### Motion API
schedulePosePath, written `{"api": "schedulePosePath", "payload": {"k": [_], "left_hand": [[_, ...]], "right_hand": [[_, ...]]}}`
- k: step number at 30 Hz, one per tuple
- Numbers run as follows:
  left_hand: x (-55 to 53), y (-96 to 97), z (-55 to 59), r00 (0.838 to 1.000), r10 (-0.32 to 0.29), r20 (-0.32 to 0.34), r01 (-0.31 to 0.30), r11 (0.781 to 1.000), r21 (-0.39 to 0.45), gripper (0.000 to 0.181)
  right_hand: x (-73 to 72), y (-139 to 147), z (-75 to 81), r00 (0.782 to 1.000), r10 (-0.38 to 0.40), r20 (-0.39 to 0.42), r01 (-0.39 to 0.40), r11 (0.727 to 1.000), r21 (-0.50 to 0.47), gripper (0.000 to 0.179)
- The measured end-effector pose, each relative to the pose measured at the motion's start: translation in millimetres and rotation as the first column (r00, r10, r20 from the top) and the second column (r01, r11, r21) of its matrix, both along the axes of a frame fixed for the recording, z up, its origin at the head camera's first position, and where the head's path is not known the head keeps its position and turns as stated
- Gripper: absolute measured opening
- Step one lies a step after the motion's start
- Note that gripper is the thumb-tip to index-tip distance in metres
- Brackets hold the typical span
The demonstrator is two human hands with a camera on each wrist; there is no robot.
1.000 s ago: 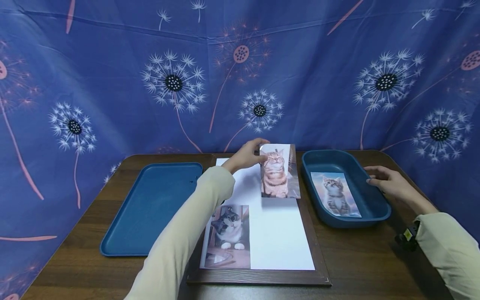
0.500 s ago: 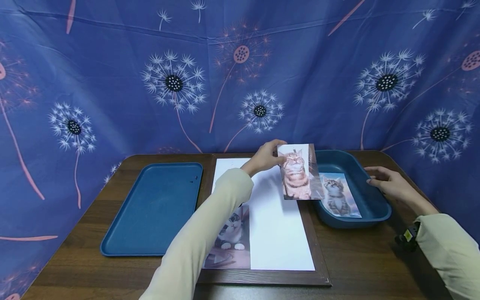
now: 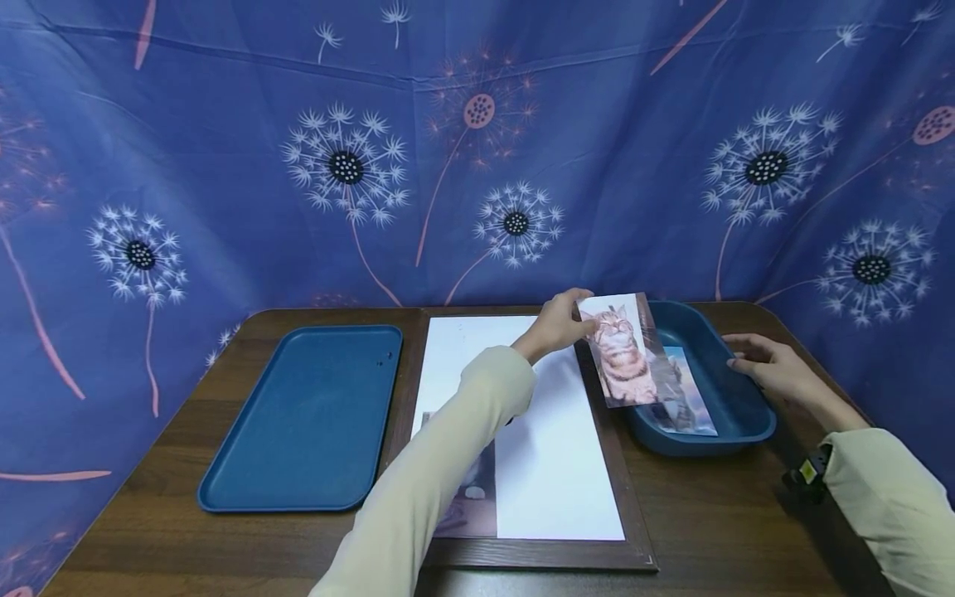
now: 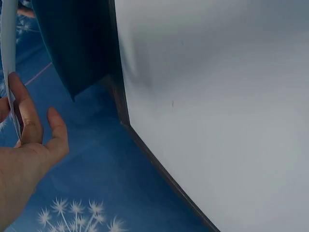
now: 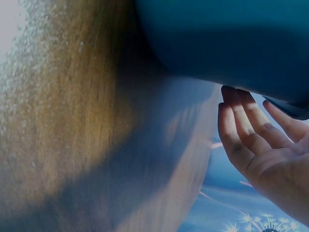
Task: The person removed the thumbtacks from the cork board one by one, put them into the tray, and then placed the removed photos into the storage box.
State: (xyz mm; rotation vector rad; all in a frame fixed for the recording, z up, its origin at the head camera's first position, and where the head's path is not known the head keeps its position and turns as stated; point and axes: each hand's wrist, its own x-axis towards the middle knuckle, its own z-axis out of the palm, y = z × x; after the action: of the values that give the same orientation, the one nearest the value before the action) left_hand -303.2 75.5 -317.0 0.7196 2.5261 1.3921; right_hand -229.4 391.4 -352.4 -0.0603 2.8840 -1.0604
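Observation:
My left hand (image 3: 558, 325) pinches a photo print of an orange cat (image 3: 625, 356) by its upper left edge. The print hangs tilted over the near left rim of a deep blue bin (image 3: 719, 385), covering part of a kitten photo (image 3: 695, 402) that lies inside. In the left wrist view the print (image 4: 8, 43) shows edge-on between thumb and fingers. My right hand (image 3: 779, 373) holds the bin's right rim, thumb on the rim and fingers against the outer wall. The right wrist view shows those fingertips touching the bin's wall (image 5: 227, 43).
Left of the bin lies a dark wooden frame (image 3: 640, 543) around a white board (image 3: 555, 481). A grey-and-white cat photo (image 3: 481, 518) lies at its lower left, partly behind my left sleeve. A flat blue tray (image 3: 306, 414) sits farther left on the wooden table (image 3: 149, 497).
My left hand has carried the orange cat photo rightward from above the white board to over the bin's left side, tilting it slightly. The right hand stays on the rim.

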Motion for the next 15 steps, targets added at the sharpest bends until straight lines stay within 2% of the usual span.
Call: {"api": "schedulePosePath", "payload": {"k": [8,15], "left_hand": [[5.4,17.6,-8.8,0.998,0.040,-0.039,-0.043,0.997,-0.059,0.051],[12.2,28.6,-13.5,0.998,0.057,-0.034,-0.060,0.994,-0.088,0.051]], "right_hand": [[-0.4,0,-1.4,1.000,-0.001,-0.010,0.001,1.000,0.000,0.050],[-0.8,1,-3.3,1.000,-0.008,0.004,0.008,1.000,-0.003,0.050]]}}
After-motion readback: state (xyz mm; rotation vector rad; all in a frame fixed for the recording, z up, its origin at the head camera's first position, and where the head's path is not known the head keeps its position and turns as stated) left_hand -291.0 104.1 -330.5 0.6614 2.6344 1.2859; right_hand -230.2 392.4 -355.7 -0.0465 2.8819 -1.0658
